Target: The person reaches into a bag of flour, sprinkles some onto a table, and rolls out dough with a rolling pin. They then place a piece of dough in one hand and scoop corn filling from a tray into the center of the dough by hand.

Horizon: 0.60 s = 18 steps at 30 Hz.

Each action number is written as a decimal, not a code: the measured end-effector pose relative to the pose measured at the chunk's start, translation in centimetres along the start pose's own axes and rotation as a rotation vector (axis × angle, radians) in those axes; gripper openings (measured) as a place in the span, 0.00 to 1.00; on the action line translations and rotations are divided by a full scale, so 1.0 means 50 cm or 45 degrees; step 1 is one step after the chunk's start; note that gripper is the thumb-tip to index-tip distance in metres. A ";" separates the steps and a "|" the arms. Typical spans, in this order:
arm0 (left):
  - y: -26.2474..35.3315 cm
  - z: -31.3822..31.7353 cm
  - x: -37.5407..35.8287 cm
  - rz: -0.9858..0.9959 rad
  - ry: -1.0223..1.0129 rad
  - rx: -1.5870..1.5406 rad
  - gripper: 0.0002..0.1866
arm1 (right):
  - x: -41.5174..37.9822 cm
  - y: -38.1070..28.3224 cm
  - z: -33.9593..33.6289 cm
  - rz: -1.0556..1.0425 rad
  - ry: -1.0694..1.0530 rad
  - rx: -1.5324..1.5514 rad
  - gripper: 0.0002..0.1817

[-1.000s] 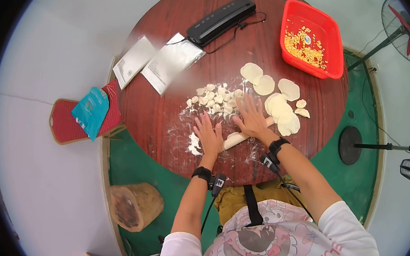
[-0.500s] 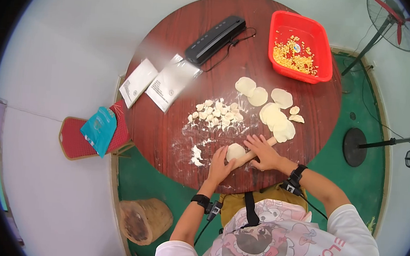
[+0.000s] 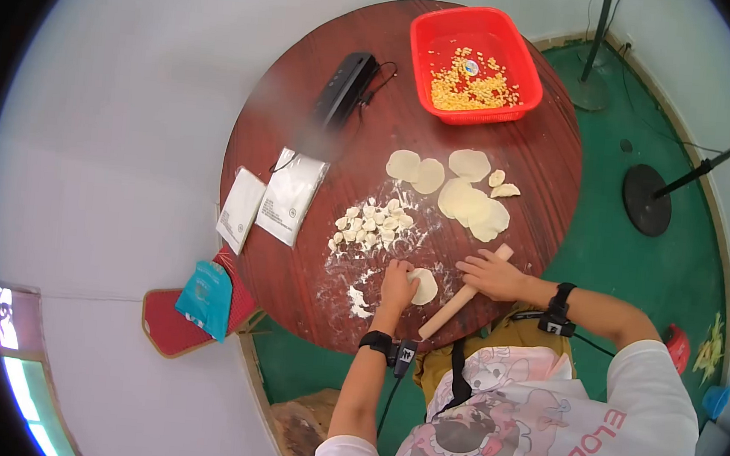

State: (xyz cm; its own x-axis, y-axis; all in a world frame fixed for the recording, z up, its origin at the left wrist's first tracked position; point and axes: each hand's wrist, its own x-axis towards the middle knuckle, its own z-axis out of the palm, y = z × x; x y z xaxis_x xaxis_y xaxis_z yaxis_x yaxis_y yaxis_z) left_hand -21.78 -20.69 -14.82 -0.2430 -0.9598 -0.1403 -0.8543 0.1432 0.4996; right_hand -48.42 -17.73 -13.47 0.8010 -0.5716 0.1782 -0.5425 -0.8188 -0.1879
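My left hand [image 3: 397, 284] is at the left edge of a round dough wrapper [image 3: 423, 287], its fingers bent together on that edge. To the right, my right hand [image 3: 490, 275] lies over the upper part of a wooden rolling pin [image 3: 453, 310], which rests slanted on the table. Beyond my hands lie more flat dough wrappers [image 3: 487, 220], some overlapping. Small floured dough pieces [image 3: 371, 227] are gathered above my left hand, and a patch of white flour [image 3: 358, 299] is to its left. Two folded dumplings [image 3: 505, 190] sit beside the wrappers.
On the round table [image 3: 541, 165] are a red basket [image 3: 524, 65] of yellow kernels, a black appliance [image 3: 346, 89] with a cord, and white packets [image 3: 292, 196]. A red chair [image 3: 170, 324] holding a teal bag [image 3: 206, 299] stands left; a fan base [image 3: 647, 200] stands right.
My left hand has left the rolling pin for the wrapper's left edge. The pin has shifted right, off the wrapper, with my right hand on it. The camera view has turned.
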 end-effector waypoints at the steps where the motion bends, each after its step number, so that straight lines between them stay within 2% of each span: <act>1: -0.008 0.004 0.004 0.003 -0.014 0.013 0.16 | -0.020 0.005 0.007 0.018 0.054 0.046 0.19; 3: -0.013 0.008 0.011 -0.183 -0.068 -0.170 0.15 | -0.048 0.006 -0.001 0.062 0.119 0.101 0.19; 4: -0.014 0.011 0.011 -0.177 -0.082 -0.162 0.15 | -0.060 0.006 -0.005 0.095 0.114 0.162 0.18; 6: 0.003 0.003 0.010 -0.144 -0.026 0.109 0.14 | -0.077 0.006 -0.017 0.143 0.112 0.225 0.18; 7: 0.005 0.003 0.010 -0.137 -0.037 0.116 0.14 | -0.083 0.005 -0.023 0.182 0.131 0.262 0.18; 12: -0.010 0.022 0.006 -0.377 -0.059 -0.384 0.12 | -0.105 0.010 -0.045 0.310 0.167 0.346 0.19; 15: 0.011 0.006 0.000 -0.366 -0.080 -0.211 0.11 | -0.118 0.021 -0.043 0.368 0.231 0.390 0.19; 18: 0.038 -0.012 -0.005 -0.261 -0.029 -0.298 0.10 | -0.121 0.028 -0.046 0.421 0.262 0.395 0.18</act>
State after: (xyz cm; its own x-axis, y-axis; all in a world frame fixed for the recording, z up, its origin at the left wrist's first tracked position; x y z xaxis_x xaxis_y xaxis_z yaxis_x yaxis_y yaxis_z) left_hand -23.09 -20.30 -13.33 -0.0895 -0.9569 -0.2763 -0.7584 -0.1143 0.6417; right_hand -54.63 -15.54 -12.61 0.5153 -0.8223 0.2414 -0.6333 -0.5551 -0.5392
